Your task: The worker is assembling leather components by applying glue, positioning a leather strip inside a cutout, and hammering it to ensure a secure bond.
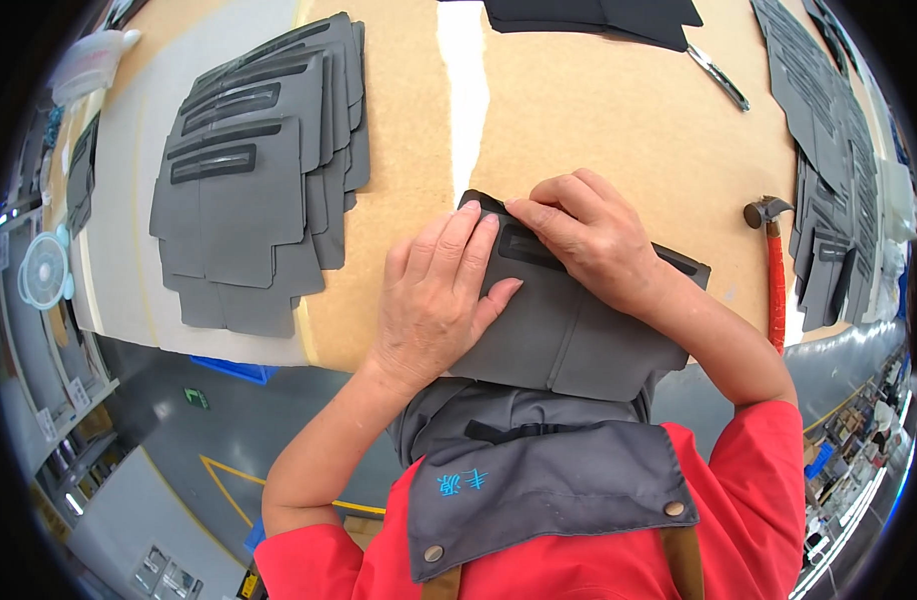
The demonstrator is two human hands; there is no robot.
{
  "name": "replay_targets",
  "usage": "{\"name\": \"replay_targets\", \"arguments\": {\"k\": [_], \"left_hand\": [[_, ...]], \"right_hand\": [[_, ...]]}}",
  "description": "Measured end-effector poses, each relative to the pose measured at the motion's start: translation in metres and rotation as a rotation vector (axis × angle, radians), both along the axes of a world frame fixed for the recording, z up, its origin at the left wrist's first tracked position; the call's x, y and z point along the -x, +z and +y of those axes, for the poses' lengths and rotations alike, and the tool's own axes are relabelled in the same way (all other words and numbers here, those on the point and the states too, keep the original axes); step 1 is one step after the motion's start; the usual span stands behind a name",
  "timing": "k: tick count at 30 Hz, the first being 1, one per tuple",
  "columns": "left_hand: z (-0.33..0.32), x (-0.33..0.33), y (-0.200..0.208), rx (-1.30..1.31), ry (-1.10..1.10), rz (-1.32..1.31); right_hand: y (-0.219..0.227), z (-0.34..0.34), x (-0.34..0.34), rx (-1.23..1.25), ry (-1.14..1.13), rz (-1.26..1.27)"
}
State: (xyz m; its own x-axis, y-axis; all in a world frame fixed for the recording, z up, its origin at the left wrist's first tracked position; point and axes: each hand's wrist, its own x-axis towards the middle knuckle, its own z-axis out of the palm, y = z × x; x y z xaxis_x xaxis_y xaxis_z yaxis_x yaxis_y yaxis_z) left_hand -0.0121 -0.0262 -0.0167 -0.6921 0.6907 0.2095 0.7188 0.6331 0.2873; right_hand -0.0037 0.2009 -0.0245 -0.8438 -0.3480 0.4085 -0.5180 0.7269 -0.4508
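Observation:
A dark grey sheet-material panel (569, 345) with a black strip along its far edge and a black-framed slot lies in front of me, its near part hanging over the table edge. My left hand (429, 290) rests flat on its left side, fingers stretched toward the far left corner and thumb apart. My right hand (601, 240) is closed in a pinch at the far edge near that same corner, thumb and forefinger on the black strip. The curled fingers hide part of the slot and strip.
A fanned stack of similar grey panels (229, 240) lies at the left; more panels (814, 120) are at the far right. Black sheets (594, 14) lie at the back, near a slim metal tool (719, 76). A red-handled hammer (776, 270) lies right of my right arm.

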Motion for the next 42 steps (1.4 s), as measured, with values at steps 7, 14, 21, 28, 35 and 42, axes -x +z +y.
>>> {"name": "replay_targets", "arguments": {"k": [7,14,21,28,35,42], "left_hand": [[-0.001,-0.001,-0.001,-0.02,0.002,-0.01],[-0.002,-0.004,-0.001,-0.005,0.003,0.001],[-0.001,-0.004,-0.001,-0.034,0.005,0.003],[-0.005,0.007,0.001,-0.077,0.059,0.003],[0.008,0.01,0.01,-0.049,0.082,-0.083],[0.008,0.009,0.012,0.02,0.043,0.076]], "right_hand": [[-0.001,0.001,0.001,-0.003,0.048,-0.043],[0.001,-0.008,0.001,-0.026,0.059,-0.001],[0.008,-0.015,0.003,-0.137,0.068,-0.054],[0.004,0.0,0.006,0.158,-0.057,-0.228],[0.0,0.007,0.0,0.026,0.021,-0.044],[-0.005,0.008,-0.009,0.069,-0.029,-0.075]]}}
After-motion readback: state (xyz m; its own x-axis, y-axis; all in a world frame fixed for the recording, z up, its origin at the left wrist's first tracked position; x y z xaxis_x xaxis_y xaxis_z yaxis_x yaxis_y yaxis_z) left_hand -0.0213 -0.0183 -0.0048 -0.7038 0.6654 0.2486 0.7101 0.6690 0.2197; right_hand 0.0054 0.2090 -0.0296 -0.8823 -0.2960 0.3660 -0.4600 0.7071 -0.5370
